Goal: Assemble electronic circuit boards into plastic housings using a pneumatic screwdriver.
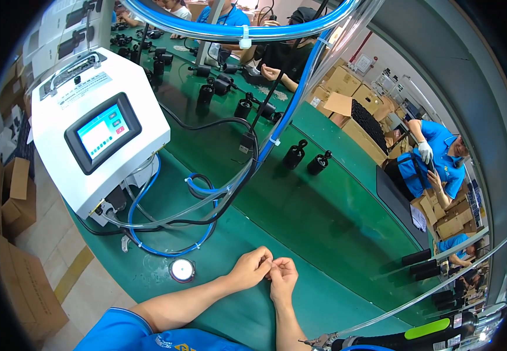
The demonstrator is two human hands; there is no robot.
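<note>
My left hand (252, 269) and my right hand (283, 278) meet above the green table (218, 310), their fingertips pinched together. Whatever sits between the fingers, if anything, is too small to make out. A small round dish with a white inside and a dark rim (182, 270) lies on the tabletop, left of my hands and beside my left forearm. At the lower right, near my right forearm, a black power screwdriver with a green strip (429, 330) points its metal tip toward my arm.
A white machine with a touchscreen (98, 134) stands at the left, trailing blue and clear hoses (174, 254) over the table. Black cylindrical parts (295, 154) stand along the green belt (323, 216). Co-workers sit across; another person (435, 158) holds a dark object. Cardboard boxes (28, 286) line the left.
</note>
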